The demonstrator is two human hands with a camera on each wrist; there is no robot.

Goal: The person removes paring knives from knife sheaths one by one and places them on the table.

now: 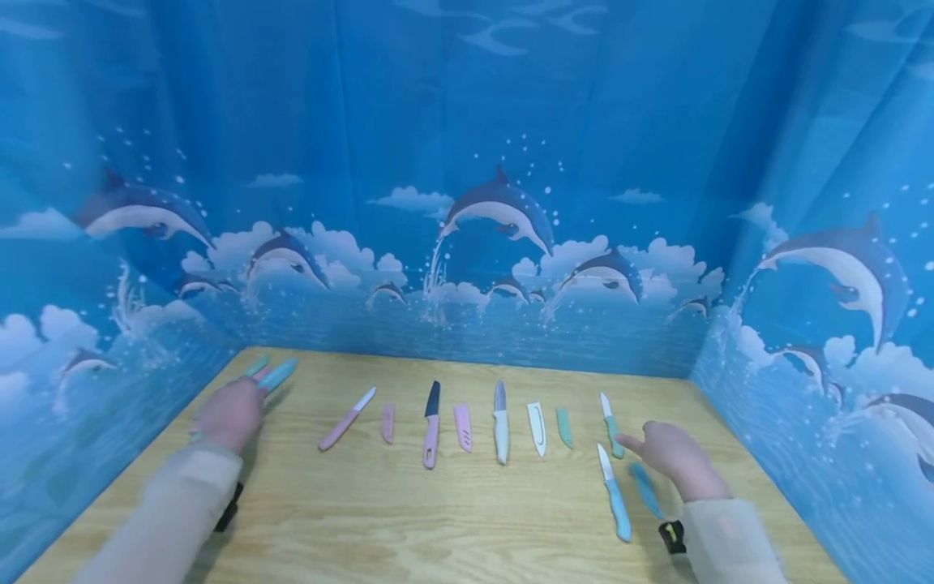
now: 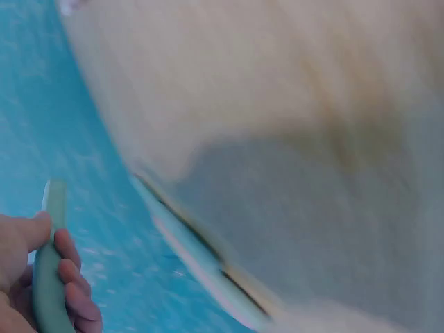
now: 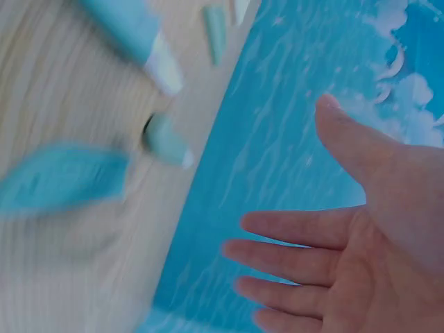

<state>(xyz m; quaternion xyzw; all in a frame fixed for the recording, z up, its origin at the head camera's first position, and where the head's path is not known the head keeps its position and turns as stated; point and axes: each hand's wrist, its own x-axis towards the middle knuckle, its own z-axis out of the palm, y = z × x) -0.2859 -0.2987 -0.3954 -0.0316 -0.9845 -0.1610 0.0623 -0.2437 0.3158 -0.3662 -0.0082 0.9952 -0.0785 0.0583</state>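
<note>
At the table's far left corner my left hand [image 1: 229, 414] grips a slim, slightly curved green handle [image 2: 52, 277], thumb along one side and fingers curled round the other. The handle's far end is too small to name its kind. Close by lies a blue piece [image 1: 279, 375], with a pink strip beside it. My right hand [image 1: 671, 454] is held over the right side with fingers extended and spread, holding nothing [image 3: 354, 263]. Nearest to it are a green-handled knife [image 1: 610, 426], a blue-handled knife [image 1: 614, 495] and a blue sheath [image 1: 645, 491].
Across the table's middle lie a pink-handled knife with a white blade [image 1: 346, 420], a dark-bladed pink knife [image 1: 431, 430], a white-handled knife [image 1: 500, 426], pink sheaths [image 1: 463, 427], a white sheath [image 1: 537, 428] and a green sheath [image 1: 564, 427]. A dolphin-print curtain [image 1: 467, 162] borders the table.
</note>
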